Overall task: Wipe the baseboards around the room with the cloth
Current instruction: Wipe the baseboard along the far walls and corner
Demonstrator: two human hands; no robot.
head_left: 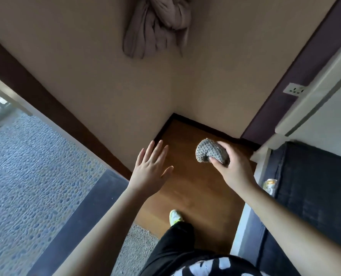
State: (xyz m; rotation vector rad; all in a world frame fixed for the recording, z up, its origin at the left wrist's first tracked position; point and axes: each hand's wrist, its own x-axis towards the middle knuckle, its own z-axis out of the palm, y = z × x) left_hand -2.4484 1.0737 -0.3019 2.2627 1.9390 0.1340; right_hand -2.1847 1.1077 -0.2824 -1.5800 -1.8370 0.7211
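Nubby grey knitted cloth (211, 151), bunched, gripped in right hand (234, 166), fingers curled round it, held above glossy brown wooden floor (195, 188). Dark thin baseboard (203, 127) lines the corner. Left hand (151, 168) flat, fingers spread, holding nothing.

Baseboards (203, 127) meet at corner ahead, bed (36, 176) on left, socket (294, 89) on wall at right, cloth (209, 151) betw.
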